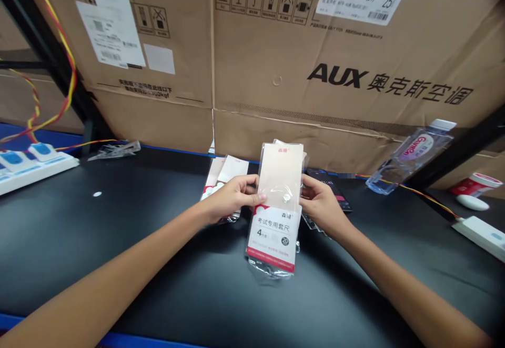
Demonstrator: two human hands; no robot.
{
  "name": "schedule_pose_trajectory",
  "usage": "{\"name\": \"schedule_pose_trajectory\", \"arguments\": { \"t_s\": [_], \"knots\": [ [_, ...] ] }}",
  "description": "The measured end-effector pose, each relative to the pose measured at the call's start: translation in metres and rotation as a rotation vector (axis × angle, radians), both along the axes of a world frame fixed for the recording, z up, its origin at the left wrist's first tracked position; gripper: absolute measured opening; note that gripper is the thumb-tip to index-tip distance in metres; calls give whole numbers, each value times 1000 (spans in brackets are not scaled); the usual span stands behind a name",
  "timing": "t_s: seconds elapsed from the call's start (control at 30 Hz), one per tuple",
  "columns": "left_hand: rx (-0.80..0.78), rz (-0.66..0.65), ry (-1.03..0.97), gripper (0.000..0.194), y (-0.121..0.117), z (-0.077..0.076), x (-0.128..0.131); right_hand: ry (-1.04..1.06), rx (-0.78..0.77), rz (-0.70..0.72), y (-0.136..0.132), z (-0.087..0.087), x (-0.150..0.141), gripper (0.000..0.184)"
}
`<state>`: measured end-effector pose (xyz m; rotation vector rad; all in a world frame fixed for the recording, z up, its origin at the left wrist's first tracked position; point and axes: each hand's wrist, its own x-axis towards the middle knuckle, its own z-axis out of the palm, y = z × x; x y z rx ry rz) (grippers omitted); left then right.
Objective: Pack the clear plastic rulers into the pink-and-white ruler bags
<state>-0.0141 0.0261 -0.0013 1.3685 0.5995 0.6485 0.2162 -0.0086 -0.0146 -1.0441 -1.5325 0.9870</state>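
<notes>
A flat ruler set packet [281,174] in clear plastic, with a beige upper part and a white and red label, is held up in the middle. My left hand [232,196] pinches its left edge, thumb on the front. My right hand [324,205] is closed at the right edge, its fingertips partly hidden behind. At least one more packet shows behind the front one. More ruler set packets [234,167] lie on the table beyond my left hand. Clear plastic ends also show beneath my right hand.
Large cardboard boxes [256,85] stand along the back. A dark phone [333,186] lies behind my right hand. At right are a tilted water bottle [410,156], a red and white tub [475,184] and a white power strip [481,235]. Another power strip [35,171] lies left.
</notes>
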Motion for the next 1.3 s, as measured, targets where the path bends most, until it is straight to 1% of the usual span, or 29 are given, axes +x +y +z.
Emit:
{"name": "schedule_pose_trajectory", "arguments": {
  "t_s": [0.13,0.23,0.3,0.4,0.47,0.57,0.63,0.7,0.77,0.8,0.87,0.97,1.03,1.1,1.17,1.3],
  "knots": [
    [3,-46,9,28,-6,7,3,-33,15,-24,-2,2,-3,57],
    [2,-65,12,29,-7,9,3,-77,15,-9,-2,4,-1,63],
    [3,-79,6,31,-7,8,3,-103,17,4,-2,7,0,62],
    [11,-77,-1,33,-5,7,2,-112,8,7,-3,11,3,53],
    [26,-52,-7,33,-4,7,2,-95,-15,-29,-3,15,4,45],
    [55,6,-37,36,0,9,0,-12,-44,-136,-2,20,6,34],
    [82,61,-41,38,5,9,-3,88,-49,-215,0,24,8,33],
    [115,132,-12,36,12,11,-9,166,-48,-287,2,29,13,33],
    [133,206,27,31,20,13,-16,154,-24,-355,4,32,19,32],
    [130,242,42,30,24,14,-21,101,-9,-377,5,33,23,29],
    [118,320,81,27,33,17,-31,-74,13,-386,7,33,32,22],
    [126,414,202,24,45,20,-49,-382,23,-344,10,29,42,14],
    [133,431,265,23,51,22,-60,-573,53,-343,12,25,46,10],
    [129,411,324,21,55,23,-69,-730,73,-349,13,22,48,10],
    [166,396,428,19,56,24,-74,-823,61,-342,14,19,48,11],
    [286,419,668,20,55,25,-77,-948,33,-333,14,13,48,12]
  ]
}}
